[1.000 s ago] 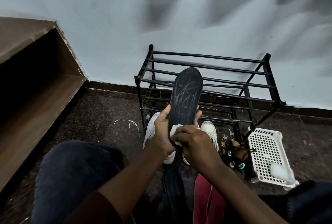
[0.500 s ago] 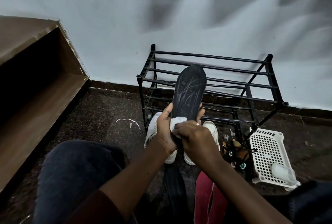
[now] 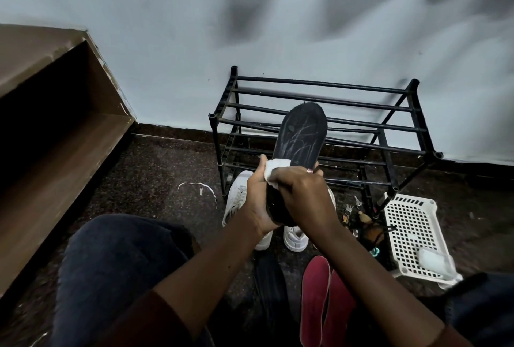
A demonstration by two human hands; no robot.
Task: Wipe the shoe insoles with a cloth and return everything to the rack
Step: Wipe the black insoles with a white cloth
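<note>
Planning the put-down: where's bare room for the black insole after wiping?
Free: the top bars of the rack, all bare; the floor between the wooden shelf and the rack, bar a white scrap. Crowded: in front of the rack, with white shoes, keys, basket, red insoles.

right hand (image 3: 303, 196) slid cloth (image 3: 274, 170) up the insole (image 3: 301, 135).

Dark speckled floor (image 3: 155, 174) — black rack (image 3: 214, 138), white sneakers (image 3: 236, 196), black insole (image 3: 271, 285), red insoles (image 3: 315, 296), keys (image 3: 349, 209), white basket (image 3: 411, 224) beside rack.

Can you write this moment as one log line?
phase: wiping; left hand holds black insole; right hand presses white cloth on it; red insoles on floor
</note>
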